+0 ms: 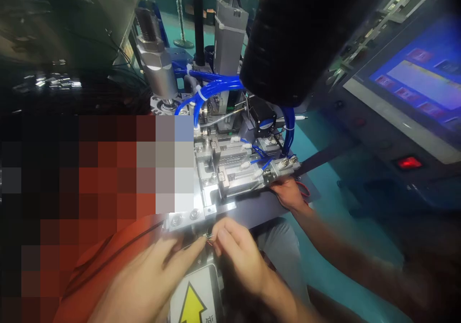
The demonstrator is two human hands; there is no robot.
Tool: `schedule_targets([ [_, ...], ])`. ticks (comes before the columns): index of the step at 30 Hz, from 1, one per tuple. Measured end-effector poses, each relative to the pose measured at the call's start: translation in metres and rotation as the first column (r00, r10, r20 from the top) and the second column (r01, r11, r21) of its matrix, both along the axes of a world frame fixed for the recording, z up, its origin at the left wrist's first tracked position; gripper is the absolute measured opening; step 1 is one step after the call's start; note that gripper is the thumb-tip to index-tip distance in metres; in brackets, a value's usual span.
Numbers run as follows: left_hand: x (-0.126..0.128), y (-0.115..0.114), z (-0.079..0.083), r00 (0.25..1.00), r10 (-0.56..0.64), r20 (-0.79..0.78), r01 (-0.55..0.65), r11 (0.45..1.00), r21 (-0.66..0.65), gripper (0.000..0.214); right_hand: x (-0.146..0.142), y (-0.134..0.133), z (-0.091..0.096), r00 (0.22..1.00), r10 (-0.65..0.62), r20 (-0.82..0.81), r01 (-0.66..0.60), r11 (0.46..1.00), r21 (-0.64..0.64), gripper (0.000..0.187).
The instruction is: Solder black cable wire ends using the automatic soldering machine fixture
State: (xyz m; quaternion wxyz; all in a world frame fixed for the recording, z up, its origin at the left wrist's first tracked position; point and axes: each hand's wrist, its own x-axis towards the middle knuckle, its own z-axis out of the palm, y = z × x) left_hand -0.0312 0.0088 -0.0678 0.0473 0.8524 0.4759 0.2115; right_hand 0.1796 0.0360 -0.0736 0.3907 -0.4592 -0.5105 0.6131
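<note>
Pinched by the right hand (237, 247), thin wires (210, 239) are pointed sideways toward the left hand (156, 265), whose grip cannot be told, near the machine (236, 183). Against the machine, another person's hand (290, 193) is held.

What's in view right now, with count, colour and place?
Metal machine: one, silver, centre
Hoses: several, blue, over the machine
Thin wires: count unclear, partly reddish, below the machine
Large cylinder: one, black, top
Screen: one, blue, upper right
Lit switch: one, red, below the screen
Arrow label: one, yellow on white, bottom centre
Shirt: one, orange-red, lower left
Trouser leg: one, greyish, lower centre
Floor: one, teal, right
Another person's hand: one, bare, machine's right end
Left hand: one, bare, left of wires
Right hand: one, bare, right of wires
</note>
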Motion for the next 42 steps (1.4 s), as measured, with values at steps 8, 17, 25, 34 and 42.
schedule_targets([
  [8,-0.008,0.002,-0.001,0.998,-0.002,0.066,-0.003,0.997,0.074,0.036,-0.01,-0.002,0.013,0.994,-0.087,-0.066,0.078,0.989,-0.13,0.03],
  [17,-0.01,0.002,-0.006,0.998,-0.018,0.056,0.013,0.997,0.077,0.037,0.059,0.035,0.009,0.953,-0.281,0.112,0.269,0.957,0.111,0.033],
  [25,-0.011,-0.001,-0.011,0.999,-0.014,0.029,0.012,0.998,0.062,0.039,0.084,0.046,0.016,0.946,-0.308,0.102,0.298,0.949,0.103,0.033],
  [34,-0.007,0.0,-0.007,0.999,-0.012,0.049,0.009,0.999,0.051,0.039,-0.024,-0.013,0.007,0.979,-0.162,0.122,0.166,0.986,-0.022,0.016],
  [42,-0.008,0.0,-0.01,0.998,-0.01,0.061,0.005,0.996,0.086,0.039,-0.011,-0.005,0.014,0.99,-0.131,0.051,0.137,0.979,-0.153,0.021],
])
